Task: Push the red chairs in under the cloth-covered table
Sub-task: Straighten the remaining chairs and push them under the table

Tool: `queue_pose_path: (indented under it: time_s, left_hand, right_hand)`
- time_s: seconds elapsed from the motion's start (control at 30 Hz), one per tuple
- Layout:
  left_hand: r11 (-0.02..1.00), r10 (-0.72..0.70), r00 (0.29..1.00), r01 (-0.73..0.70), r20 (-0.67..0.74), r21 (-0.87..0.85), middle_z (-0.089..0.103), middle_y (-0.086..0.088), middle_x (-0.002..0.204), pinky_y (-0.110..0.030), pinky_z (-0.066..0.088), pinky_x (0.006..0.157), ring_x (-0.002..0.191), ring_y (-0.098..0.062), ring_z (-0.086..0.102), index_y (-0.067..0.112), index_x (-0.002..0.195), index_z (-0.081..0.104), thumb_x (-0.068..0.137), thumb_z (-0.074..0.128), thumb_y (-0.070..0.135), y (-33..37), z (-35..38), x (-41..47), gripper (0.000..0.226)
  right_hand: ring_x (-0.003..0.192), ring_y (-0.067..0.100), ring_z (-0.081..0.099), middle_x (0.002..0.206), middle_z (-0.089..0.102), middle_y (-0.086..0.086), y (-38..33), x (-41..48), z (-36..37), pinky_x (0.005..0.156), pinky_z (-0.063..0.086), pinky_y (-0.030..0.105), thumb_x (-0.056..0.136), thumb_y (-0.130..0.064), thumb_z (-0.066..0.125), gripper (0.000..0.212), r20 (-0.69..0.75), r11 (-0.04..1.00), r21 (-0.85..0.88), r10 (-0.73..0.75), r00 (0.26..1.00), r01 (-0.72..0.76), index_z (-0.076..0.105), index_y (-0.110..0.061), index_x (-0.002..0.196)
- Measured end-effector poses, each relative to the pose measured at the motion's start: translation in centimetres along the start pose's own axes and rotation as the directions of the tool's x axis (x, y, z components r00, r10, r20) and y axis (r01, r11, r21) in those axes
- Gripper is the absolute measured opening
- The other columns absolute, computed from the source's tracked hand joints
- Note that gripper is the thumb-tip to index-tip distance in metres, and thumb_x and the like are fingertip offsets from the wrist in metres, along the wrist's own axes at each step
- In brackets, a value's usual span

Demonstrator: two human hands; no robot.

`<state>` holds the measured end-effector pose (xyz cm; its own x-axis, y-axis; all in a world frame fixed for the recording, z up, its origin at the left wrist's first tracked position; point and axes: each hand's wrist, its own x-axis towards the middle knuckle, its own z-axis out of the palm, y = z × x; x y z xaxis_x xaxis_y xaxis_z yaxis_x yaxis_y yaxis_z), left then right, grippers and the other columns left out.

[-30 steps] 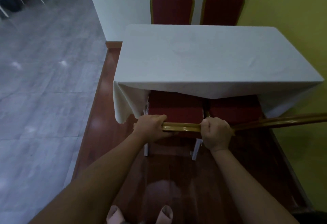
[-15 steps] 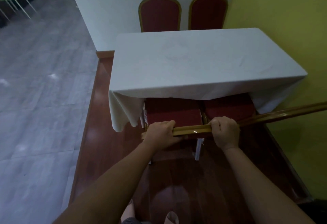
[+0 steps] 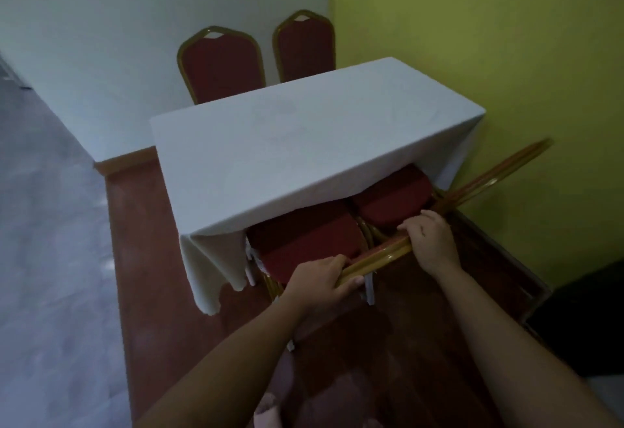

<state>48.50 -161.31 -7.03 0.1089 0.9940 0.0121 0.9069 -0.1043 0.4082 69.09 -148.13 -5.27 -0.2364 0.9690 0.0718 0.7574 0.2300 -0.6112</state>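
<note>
A table under a white cloth (image 3: 304,150) fills the middle of the head view. On its near side stand two red chairs with gold frames. The left chair's seat (image 3: 304,241) is partly under the cloth, and so is the right chair's seat (image 3: 391,201). My left hand (image 3: 320,279) grips the gold top rail (image 3: 381,255) of the left chair's back. My right hand (image 3: 430,241) holds the same rail at its right end. The right chair's back rail (image 3: 499,174) runs off toward the yellow wall.
Two more red chairs (image 3: 223,66) (image 3: 305,47) stand at the table's far side against the white wall. A yellow wall (image 3: 506,39) closes the right side. The table stands on a raised red-brown platform (image 3: 141,258) above grey floor (image 3: 50,258). A dark object (image 3: 580,319) sits lower right.
The view has swung and tilted, so the table now lies diagonally. Both hands stay on the left chair's rail, and the two near seats sit a little further under the cloth.
</note>
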Motion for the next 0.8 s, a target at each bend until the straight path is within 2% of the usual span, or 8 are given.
queue_pose_path:
  time_s: [0.13, 0.2, 0.4, 0.47, 0.6, 0.67, 0.73, 0.8]
  left_hand:
    - [0.990, 0.141, 0.986, -0.140, 0.086, -0.013, 0.065, 0.002, 0.109, -0.032, 0.041, 0.067, 0.093, -0.021, 0.063, 0.027, 0.123, 0.049, 0.091, 0.017, 0.067, -1.8, -0.3, 0.4, 0.060]
    - [0.983, 0.184, 0.978, -0.184, 0.101, -0.014, 0.066, -0.001, 0.109, -0.034, 0.042, 0.068, 0.094, -0.024, 0.063, 0.026, 0.128, 0.048, 0.097, 0.018, 0.059, -2.2, -0.5, 0.4, 0.055]
    - [0.952, 0.286, 0.938, -0.302, 0.198, 0.056, 0.067, -0.005, 0.117, -0.033, 0.043, 0.073, 0.101, -0.027, 0.062, 0.027, 0.140, 0.042, 0.102, 0.019, 0.048, -3.4, -1.7, 0.9, 0.050]
    - [0.949, 0.286, 0.937, -0.306, 0.203, 0.075, 0.067, -0.002, 0.115, -0.033, 0.043, 0.074, 0.101, -0.026, 0.062, 0.028, 0.135, 0.048, 0.102, 0.018, 0.048, -3.3, -2.4, 1.2, 0.049]
    - [0.977, 0.192, 0.964, -0.206, 0.185, 0.058, 0.067, -0.001, 0.099, -0.031, 0.039, 0.070, 0.094, -0.024, 0.062, 0.024, 0.099, 0.057, 0.102, 0.018, 0.047, -3.4, -4.0, 1.2, 0.045]
    - [0.986, 0.129, 0.975, -0.146, 0.183, 0.081, 0.062, -0.001, 0.125, -0.035, 0.046, 0.089, 0.115, -0.022, 0.057, 0.025, 0.122, 0.056, 0.102, 0.021, 0.047, -4.2, -4.9, 2.0, 0.047]
    - [0.983, 0.056, 0.969, -0.096, 0.240, 0.158, 0.035, -0.004, 0.153, -0.040, 0.032, 0.112, 0.140, -0.021, 0.033, 0.020, 0.146, 0.035, 0.102, 0.022, 0.046, -4.7, -5.8, 3.5, 0.053]
    - [0.967, 0.010, 0.963, -0.078, 0.269, 0.244, 0.014, -0.008, 0.161, -0.043, 0.015, 0.119, 0.148, -0.023, 0.013, 0.014, 0.152, 0.019, 0.103, 0.022, 0.045, -4.6, -7.0, 5.4, 0.059]
  right_hand:
    - [0.141, 0.021, 0.026, 0.141, 0.052, 0.004, -0.6, -1.4, 1.1, 0.114, 0.022, 0.038, 0.095, -0.023, 0.026, 0.048, -0.068, 0.992, 0.012, 0.127, 0.990, -0.127, 0.060, -0.014, 0.128]
    - [0.145, 0.017, 0.018, 0.150, 0.041, 0.002, -1.1, -2.4, 1.9, 0.116, 0.017, 0.037, 0.101, -0.025, 0.025, 0.046, -0.107, 0.986, 0.052, 0.166, 0.980, -0.161, 0.048, -0.015, 0.140]
    - [0.148, 0.013, 0.002, 0.162, 0.014, -0.002, -3.5, -5.8, 3.5, 0.115, 0.015, 0.034, 0.103, -0.040, 0.021, 0.053, -0.146, 0.968, 0.100, 0.242, 0.959, -0.229, 0.022, -0.019, 0.152]
    - [0.148, 0.012, 0.002, 0.162, 0.011, -0.004, -4.0, -6.4, 3.1, 0.114, 0.017, 0.034, 0.103, -0.042, 0.020, 0.055, -0.139, 0.968, 0.060, 0.249, 0.959, -0.242, 0.018, -0.020, 0.153]
    - [0.148, 0.014, 0.005, 0.162, 0.009, -0.004, -4.7, -6.9, 1.9, 0.115, 0.018, 0.039, 0.103, -0.042, 0.019, 0.055, -0.049, 0.959, -0.079, 0.268, 0.962, -0.271, 0.014, -0.020, 0.154]
    - [0.149, 0.017, 0.008, 0.162, 0.010, 0.000, -5.3, -6.7, 1.1, 0.117, 0.017, 0.042, 0.103, -0.041, 0.020, 0.056, -0.005, 0.947, -0.174, 0.272, 0.962, -0.269, 0.015, -0.017, 0.153]
    - [0.149, 0.021, 0.008, 0.162, 0.008, 0.003, -5.8, -6.1, 0.0, 0.118, 0.014, 0.044, 0.103, -0.043, 0.021, 0.058, 0.046, 0.926, -0.269, 0.287, 0.957, -0.265, 0.015, -0.016, 0.153]
    - [0.149, 0.024, 0.006, 0.163, 0.004, 0.005, -6.0, -5.2, -1.4, 0.118, 0.012, 0.045, 0.102, -0.046, 0.022, 0.061, 0.078, 0.902, -0.337, 0.312, 0.947, -0.269, 0.014, -0.016, 0.154]
